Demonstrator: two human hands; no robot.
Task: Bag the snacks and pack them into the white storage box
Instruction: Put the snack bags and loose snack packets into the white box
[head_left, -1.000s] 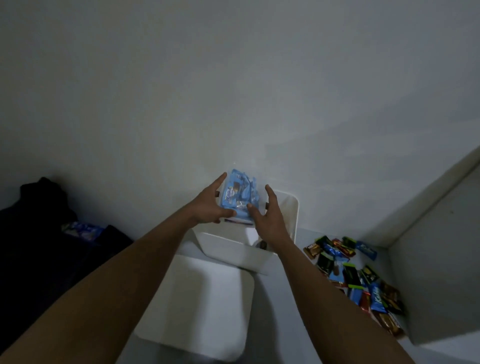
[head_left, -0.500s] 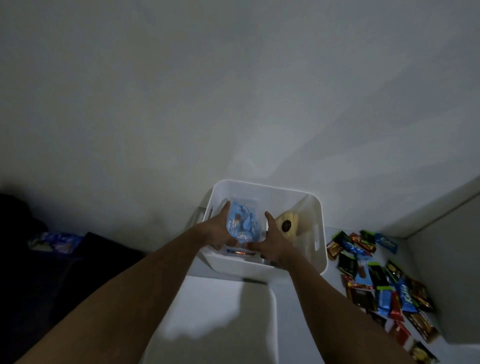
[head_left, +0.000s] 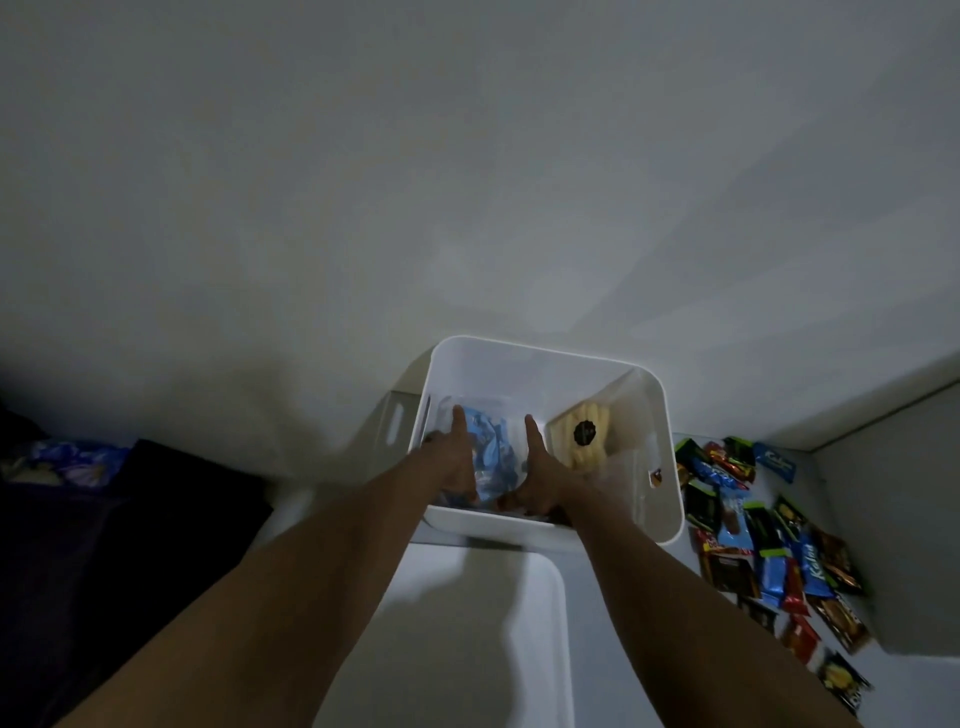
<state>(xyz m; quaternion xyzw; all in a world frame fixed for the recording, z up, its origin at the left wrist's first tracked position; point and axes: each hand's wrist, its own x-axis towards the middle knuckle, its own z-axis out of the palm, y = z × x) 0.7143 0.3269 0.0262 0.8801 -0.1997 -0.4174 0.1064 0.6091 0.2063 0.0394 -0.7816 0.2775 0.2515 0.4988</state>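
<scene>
Two bare forearms reach forward, and both of your hands are down inside the white storage box (head_left: 540, 353). Your left hand (head_left: 454, 467) lies flat against the 9 o'clock side of a clear bag of blue snacks (head_left: 491, 457), and your right hand (head_left: 540, 480) lies against its 3 o'clock side. The fingers (head_left: 459, 423) are straight and point toward 12 o'clock, so the bag is pressed between the two hands. I cannot see your thumbs.

That bag sits in the box's left half, against its 9 o'clock wall. Just beside it at 3 o'clock, a second clear bag of pale yellow snacks (head_left: 576, 441) with a round dark label leans toward the right wall. Whether anything lies beneath them is too dim to tell.

Outside the box, at its 6 o'clock, a flat white lid (head_left: 467, 634) lies under your forearms. From 3 to 5 o'clock a heap of loose wrapped snacks (head_left: 763, 540) in blue, green, red and brown is spread over the pale surface (head_left: 613, 675), up against a grey ledge (head_left: 893, 519). Whether that surface is a tabletop or the floor I cannot tell.

At 9 o'clock of the view a dark cloth (head_left: 114, 545) covers the left side, with a blue packet (head_left: 72, 462) resting at its far edge. A plain light wall (head_left: 467, 182) fills everything above the box, and the room is dim.
</scene>
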